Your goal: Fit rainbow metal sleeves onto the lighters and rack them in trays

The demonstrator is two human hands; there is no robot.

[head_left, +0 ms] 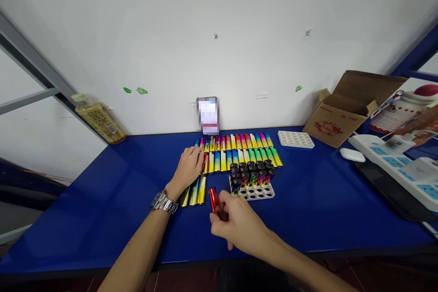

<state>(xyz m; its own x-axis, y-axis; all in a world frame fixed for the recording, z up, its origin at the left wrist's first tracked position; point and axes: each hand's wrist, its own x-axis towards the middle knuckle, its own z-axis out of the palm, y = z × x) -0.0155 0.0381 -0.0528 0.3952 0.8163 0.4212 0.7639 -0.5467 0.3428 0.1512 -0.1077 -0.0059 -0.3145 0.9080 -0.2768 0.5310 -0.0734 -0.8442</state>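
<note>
My right hand (241, 223) is closed around a red lighter (213, 200), pinched between thumb and fingers above the front of the table. To the left, my left hand (189, 166) rests over the left end of the rows of lighters, fingers bent downward and the tips partly hidden. A red lighter (205, 163) lies right beside those fingers. Two rows of shiny multicoloured lighters (223, 160) lie side by side, with several gold-coloured lighters (193, 194) below my left hand. Several upright black-topped lighters (251, 174) fill the back of a white holed tray (255, 195); its front holes show no lighters.
A second white tray (296, 139) sits at the back right, near an open cardboard box (330, 118). A phone (208, 116) leans on the wall. Farther right are a white case (352, 154), a black device (390, 189) and power strips (393, 162). A bottle (101, 121) stands tilted at left.
</note>
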